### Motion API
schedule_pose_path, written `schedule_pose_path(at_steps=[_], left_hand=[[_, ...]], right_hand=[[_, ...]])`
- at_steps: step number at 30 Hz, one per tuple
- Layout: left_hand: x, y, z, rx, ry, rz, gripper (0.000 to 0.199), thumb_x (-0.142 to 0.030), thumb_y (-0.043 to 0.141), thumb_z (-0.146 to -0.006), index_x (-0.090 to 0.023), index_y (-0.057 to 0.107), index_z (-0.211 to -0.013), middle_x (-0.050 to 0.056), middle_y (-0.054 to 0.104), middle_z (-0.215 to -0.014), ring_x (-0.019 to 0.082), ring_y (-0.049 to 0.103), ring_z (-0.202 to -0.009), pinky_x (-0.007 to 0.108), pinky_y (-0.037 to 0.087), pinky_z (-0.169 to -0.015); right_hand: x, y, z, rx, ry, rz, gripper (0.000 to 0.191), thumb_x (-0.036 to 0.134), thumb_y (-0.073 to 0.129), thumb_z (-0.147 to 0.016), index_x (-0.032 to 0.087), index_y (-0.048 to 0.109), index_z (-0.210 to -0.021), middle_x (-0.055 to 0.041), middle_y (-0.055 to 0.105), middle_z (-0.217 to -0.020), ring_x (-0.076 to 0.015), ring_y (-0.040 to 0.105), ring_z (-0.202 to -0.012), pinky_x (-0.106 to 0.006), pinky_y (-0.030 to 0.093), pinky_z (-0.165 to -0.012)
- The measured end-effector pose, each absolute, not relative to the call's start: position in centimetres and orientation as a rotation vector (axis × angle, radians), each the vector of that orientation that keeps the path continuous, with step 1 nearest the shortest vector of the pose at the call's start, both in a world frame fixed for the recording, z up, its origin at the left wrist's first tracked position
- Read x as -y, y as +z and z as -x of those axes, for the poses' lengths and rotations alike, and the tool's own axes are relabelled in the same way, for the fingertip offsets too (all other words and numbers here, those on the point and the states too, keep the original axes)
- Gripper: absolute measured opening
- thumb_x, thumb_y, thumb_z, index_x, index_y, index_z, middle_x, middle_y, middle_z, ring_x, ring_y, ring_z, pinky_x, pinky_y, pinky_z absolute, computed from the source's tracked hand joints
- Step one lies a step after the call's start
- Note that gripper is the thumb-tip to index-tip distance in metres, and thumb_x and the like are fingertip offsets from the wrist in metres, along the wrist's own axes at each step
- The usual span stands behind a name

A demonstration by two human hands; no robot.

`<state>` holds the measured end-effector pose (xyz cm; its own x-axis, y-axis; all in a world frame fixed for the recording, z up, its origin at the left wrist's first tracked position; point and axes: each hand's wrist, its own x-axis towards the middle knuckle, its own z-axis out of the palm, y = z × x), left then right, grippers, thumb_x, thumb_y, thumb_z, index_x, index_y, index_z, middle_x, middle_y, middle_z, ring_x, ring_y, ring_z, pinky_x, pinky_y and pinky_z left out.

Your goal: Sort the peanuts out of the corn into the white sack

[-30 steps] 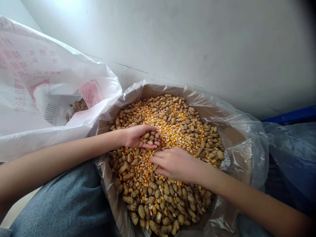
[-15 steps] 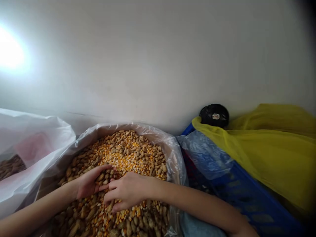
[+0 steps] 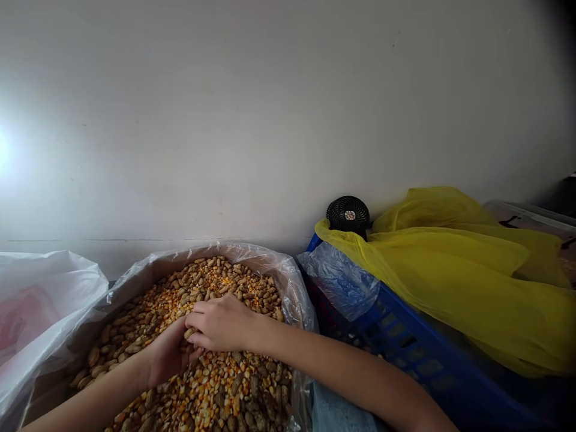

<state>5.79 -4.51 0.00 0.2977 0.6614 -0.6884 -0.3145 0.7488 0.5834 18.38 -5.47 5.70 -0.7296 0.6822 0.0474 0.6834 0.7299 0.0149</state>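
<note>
At least one peanut (image 3: 189, 333) between loosely cupped left hand (image 3: 168, 355) and half-curled right hand (image 3: 224, 324), exact hold impossible to tell. Looks light, rough, brittle-shelled; best pinched gently mid-shell. Around, corn (image 3: 208, 385) and loose peanuts (image 3: 254, 403) inside plastic liner (image 3: 300, 303), near left.

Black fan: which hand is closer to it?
Right: the right hand is below and left of the black fan; the left hand is farther left and lower.

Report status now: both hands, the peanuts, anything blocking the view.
Left hand cupped, right hand over it. Peanut showing between them; loose corn kernels and more peanuts around. Right hand hides left palm.
</note>
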Motion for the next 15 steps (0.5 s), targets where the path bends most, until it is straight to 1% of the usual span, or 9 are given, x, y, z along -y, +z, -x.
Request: schedule_pose_path(at_steps=[4,6,7,11,15], left_hand=[[4.86,-0.75,-5.48,-1.064,0.672,-0.390,0.006,-0.012,0.048,-0.072,-0.015,0.052,-0.072,-0.003,0.051,-0.061,0.006,0.049,-0.047,0.020,0.046,-0.045],[5.14,-0.88,-5.20,-1.062,0.680,-0.398,0.009,-0.009,0.050,-0.070,-0.016,0.052,-0.075,-0.003,0.053,-0.065,0.006,0.050,-0.049,0.019,0.045,-0.045],[5.23,-0.92,-5.10,-1.063,0.684,-0.394,0.009,-0.009,0.050,-0.069,-0.016,0.052,-0.074,-0.003,0.052,-0.065,0.006,0.050,-0.048,0.019,0.045,-0.045],[5.12,-1.11,-5.03,-1.069,0.705,-0.361,0.008,-0.009,0.048,-0.069,-0.015,0.049,-0.064,-0.004,0.047,-0.053,0.006,0.047,-0.041,0.019,0.044,-0.043],[4.78,-1.06,-4.99,-1.086,0.682,-0.350,0.006,-0.010,0.048,-0.069,-0.015,0.050,-0.067,-0.003,0.050,-0.054,0.007,0.048,-0.040,0.018,0.044,-0.041]], right_hand=[[5.64,5.35,-18.92,2.819,0.080,1.195,0.024,0.035,0.041,-0.077,0.022,0.048,-0.095,0.0014,0.057,-0.094,-0.0145,0.055,-0.076,-0.027,0.044,-0.058],[5.63,5.25,-18.97,2.814,0.152,1.185,0.025,0.037,0.041,-0.077,0.022,0.047,-0.096,0.0017,0.057,-0.094,-0.0148,0.055,-0.077,-0.028,0.043,-0.060],[5.63,5.27,-18.94,2.819,0.182,1.171,0.025,0.037,0.040,-0.077,0.022,0.047,-0.095,0.0016,0.057,-0.094,-0.0149,0.055,-0.078,-0.028,0.043,-0.061],[5.79,5.51,-18.74,2.837,0.273,1.127,0.027,0.039,0.038,-0.078,0.023,0.049,-0.097,0.0009,0.056,-0.098,-0.0151,0.054,-0.082,-0.029,0.042,-0.065],[5.91,5.65,-18.87,2.780,0.307,1.142,0.031,0.039,0.037,-0.078,0.026,0.046,-0.105,0.0010,0.055,-0.100,-0.0154,0.053,-0.085,-0.029,0.041,-0.066]])
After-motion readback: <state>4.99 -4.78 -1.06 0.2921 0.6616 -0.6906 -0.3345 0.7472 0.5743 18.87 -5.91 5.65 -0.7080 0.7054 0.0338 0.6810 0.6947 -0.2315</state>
